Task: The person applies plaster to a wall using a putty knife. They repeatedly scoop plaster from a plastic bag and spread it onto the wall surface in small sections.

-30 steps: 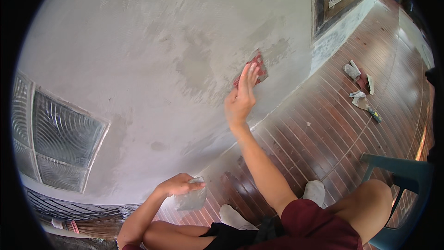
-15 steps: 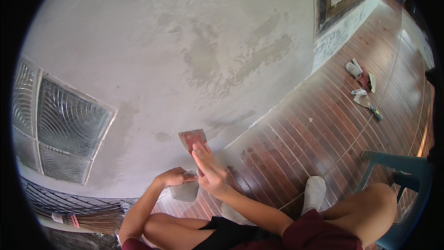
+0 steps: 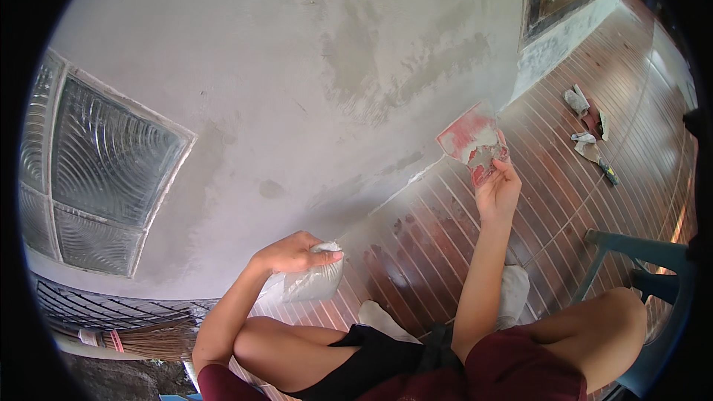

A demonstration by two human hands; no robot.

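My left hand (image 3: 288, 254) is closed round the top of a whitish plastic bag (image 3: 315, 282), with the thumb along its upper edge. What the bag contains is hidden. To the right, my right hand (image 3: 499, 191) grips a red putty spreader (image 3: 462, 134) by its narrow end. Grey-white paste is smeared over the spreader's face and handle. Its wide edge points up and left, in front of the foot of the plastered wall (image 3: 252, 67); whether it touches the wall I cannot tell. Darker damp-looking patches mark the wall.
A glass-block window (image 3: 111, 156) is set into the wall at left, above a twig broom (image 3: 152, 341). On the reddish tiled floor (image 3: 564, 200) at right lie a scraper with a dark handle (image 3: 607, 172) and a pale crumpled piece (image 3: 575, 100). A blue-green plastic stool (image 3: 639, 249) stands at lower right.
My right hand has swung away from the bag, up and to the right, turning the spreader so its paste-covered face shows. My left hand has tilted the bag and shifted slightly upward.
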